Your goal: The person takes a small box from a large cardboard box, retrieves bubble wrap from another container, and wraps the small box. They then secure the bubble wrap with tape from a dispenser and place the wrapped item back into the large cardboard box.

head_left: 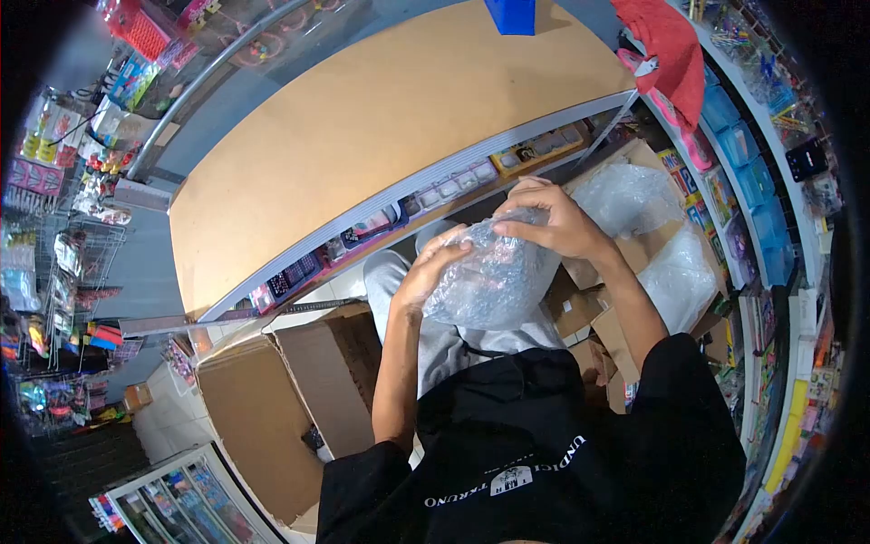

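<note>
Centrally, one bubble-wrapped bundle (494,281) was held over the person's lap, just below the front edge of the brown counter (362,127); the left hand (433,267) was curled against its left side, fingers pressed to the wrap, while the right hand (553,222) pinched the wrap at its top. Also noted: an open cardboard box (299,399) beside the left arm, loose plastic wrap (625,195) beyond the right hand, and a red cloth (666,45) at the counter's far right corner.
</note>
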### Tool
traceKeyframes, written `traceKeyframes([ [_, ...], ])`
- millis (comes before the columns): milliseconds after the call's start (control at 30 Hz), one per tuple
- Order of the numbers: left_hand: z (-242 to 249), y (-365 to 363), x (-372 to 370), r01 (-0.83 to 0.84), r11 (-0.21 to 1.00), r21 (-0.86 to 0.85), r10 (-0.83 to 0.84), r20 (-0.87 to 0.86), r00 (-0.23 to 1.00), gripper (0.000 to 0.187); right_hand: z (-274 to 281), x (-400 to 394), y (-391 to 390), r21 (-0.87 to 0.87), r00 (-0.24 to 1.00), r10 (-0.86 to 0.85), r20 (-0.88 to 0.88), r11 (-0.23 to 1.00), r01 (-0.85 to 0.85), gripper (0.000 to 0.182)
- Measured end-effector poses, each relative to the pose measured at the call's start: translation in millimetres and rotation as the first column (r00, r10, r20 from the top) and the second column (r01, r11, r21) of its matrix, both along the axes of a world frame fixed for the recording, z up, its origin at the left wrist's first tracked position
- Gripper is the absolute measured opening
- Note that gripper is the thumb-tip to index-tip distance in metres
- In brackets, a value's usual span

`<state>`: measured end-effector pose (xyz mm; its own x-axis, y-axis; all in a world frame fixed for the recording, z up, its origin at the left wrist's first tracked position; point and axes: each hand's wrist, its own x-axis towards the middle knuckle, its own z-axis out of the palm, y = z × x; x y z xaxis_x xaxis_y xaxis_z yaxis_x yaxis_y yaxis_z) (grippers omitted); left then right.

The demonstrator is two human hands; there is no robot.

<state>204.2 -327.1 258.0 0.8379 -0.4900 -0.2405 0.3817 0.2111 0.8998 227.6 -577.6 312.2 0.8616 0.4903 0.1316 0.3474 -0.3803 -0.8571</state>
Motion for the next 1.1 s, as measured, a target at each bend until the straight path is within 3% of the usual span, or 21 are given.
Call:
traceKeyframes([
  [200, -10.2, 18.2, -8.9, -0.050, 0.995, -0.089, 0.034, -0.169, 0.985, 0.048, -2.6, -7.6, 17.4, 0.169, 0.969, 0.022, -0.246, 0.985, 0.020, 0.031],
  [300, -10.7, 24.4, -15.2, -0.037, 0.998, -0.051, 0.035, -0.040, 0.999, 0.061, -0.3, -9.3, 24.4, 0.249, 0.944, 0.023, -0.330, 0.966, 0.064, 0.029],
  [400, -2.8, 31.7, -16.4, 0.131, 0.942, -0.309, -0.056, 0.241, 0.969, 0.070, 4.3, -5.1, 23.2, 0.266, 0.945, -0.001, -0.327, 0.960, 0.093, 0.027],
  [500, 17.6, 61.9, -21.9, 0.105, 0.993, -0.047, -0.090, 0.250, 0.964, 0.069, 21.4, 8.8, 11.0, 0.207, 0.972, 0.039, -0.230, 0.978, 0.010, 0.026],
  [633, 54.6, 84.4, -4.7, -0.168, 0.954, 0.249, 0.075, 0.342, 0.937, 0.045, 74.6, 29.1, 0.9, 0.029, 0.991, 0.115, -0.071, 0.993, -0.113, 0.030],
  [667, 68.8, 81.6, -4.1, -0.298, 0.938, 0.177, 0.218, 0.367, 0.904, 0.034, 85.7, 34.9, -0.1, -0.007, 0.990, 0.136, -0.035, 0.991, -0.136, 0.031],
  [700, 65.3, 96.5, 2.4, -0.333, 0.932, 0.139, 0.257, 0.391, 0.883, 0.027, 95.7, 42.8, -1.7, -0.044, 0.984, 0.177, -0.029, 0.983, -0.178, 0.033],
  [767, 110.2, 88.8, 4.6, -0.525, 0.845, 0.102, 0.427, 0.464, 0.776, 0.025, 113.3, 61.5, -2.3, -0.122, 0.967, 0.256, -0.019, 0.959, -0.256, 0.036],
  [800, 114.0, 98.4, 12.9, -0.540, 0.840, 0.048, 0.414, 0.585, 0.697, 0.024, 120.0, 69.3, 0.5, -0.091, 0.960, 0.281, -0.007, 0.955, -0.281, 0.036],
  [833, 125.4, 112.2, 17.5, -0.561, 0.816, 0.140, 0.374, 0.613, 0.696, 0.023, 128.9, 76.5, 3.6, -0.081, 0.962, 0.271, -0.018, 0.959, -0.272, 0.035],
  [900, 149.1, 127.2, 28.9, -0.610, 0.784, 0.119, 0.356, 0.719, 0.597, 0.020, 148.7, 90.4, 10.0, -0.061, 0.967, 0.250, -0.042, 0.966, -0.253, 0.032],
  [1000, 183.5, 153.3, 51.8, -0.668, 0.715, 0.206, 0.185, 0.866, 0.465, 0.022, 158.7, 108.3, 25.8, 0.059, 0.975, 0.180, 0.129, 0.980, -0.188, 0.023],
  [1100, 204.7, 174.8, 82.9, -0.713, 0.689, 0.128, -0.002, 0.985, 0.175, 0.024, 173.8, 108.1, 49.2, 0.132, 0.927, 0.006, 0.375, 0.989, -0.060, 0.016],
])
